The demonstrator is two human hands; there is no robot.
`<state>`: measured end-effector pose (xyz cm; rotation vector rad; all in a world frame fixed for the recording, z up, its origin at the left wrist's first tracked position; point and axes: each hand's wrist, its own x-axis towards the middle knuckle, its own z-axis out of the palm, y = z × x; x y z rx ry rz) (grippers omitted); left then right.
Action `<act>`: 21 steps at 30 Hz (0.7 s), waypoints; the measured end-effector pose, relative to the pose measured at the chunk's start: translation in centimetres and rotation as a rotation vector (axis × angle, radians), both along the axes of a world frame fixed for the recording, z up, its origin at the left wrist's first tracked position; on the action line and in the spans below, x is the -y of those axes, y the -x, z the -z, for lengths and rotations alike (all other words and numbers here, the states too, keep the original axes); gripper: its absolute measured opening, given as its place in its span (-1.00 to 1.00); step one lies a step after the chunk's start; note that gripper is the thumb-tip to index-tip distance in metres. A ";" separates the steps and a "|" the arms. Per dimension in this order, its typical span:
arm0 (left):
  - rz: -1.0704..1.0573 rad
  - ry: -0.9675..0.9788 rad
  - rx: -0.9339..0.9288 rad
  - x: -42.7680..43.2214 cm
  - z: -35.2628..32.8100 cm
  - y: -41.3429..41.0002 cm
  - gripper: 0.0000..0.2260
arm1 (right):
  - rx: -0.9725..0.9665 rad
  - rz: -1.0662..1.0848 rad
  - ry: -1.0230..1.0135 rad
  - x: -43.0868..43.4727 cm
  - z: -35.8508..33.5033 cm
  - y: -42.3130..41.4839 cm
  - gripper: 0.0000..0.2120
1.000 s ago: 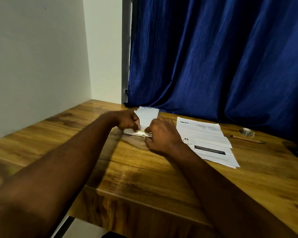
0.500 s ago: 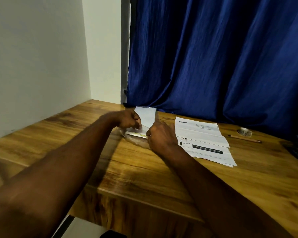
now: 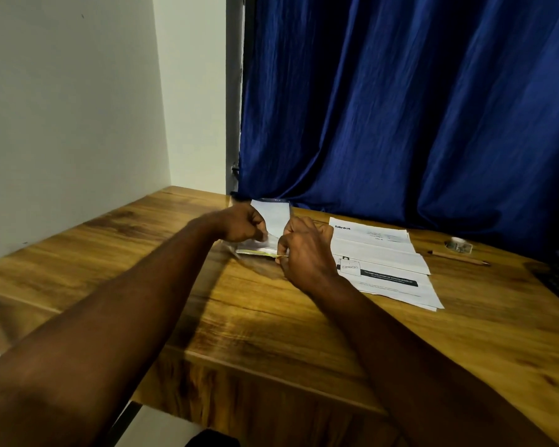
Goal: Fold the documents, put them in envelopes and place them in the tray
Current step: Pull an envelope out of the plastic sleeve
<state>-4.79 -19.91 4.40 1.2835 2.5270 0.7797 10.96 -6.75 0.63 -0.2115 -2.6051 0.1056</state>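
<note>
Both hands work at the far side of the brown wooden worktop (image 3: 271, 321), near the dark blue curtain (image 3: 400, 108). The left hand (image 3: 244, 225) has its fingers curled, and its grip pinches the left end of a white paper envelope (image 3: 273, 217). The right hand (image 3: 307, 253) also has a closed grip and pinches the right end of the same envelope with thumb and finger. The envelope lies low over the worktop between the 2 hands. A thin yellowish strip runs along its near edge, and a white part stands up behind it. Just to the right, a stack of white printed documents (image 3: 381, 253) lies flat on the worktop. Further right are a wooden pencil (image 3: 459, 258) and a small roll of clear tape (image 3: 459, 245), close together.
</note>
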 end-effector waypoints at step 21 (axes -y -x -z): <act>-0.028 -0.090 0.051 -0.6 0.4 -0.3 -0.90 | 0.278 0.006 0.046 -1.1 -0.6 1.6 -0.46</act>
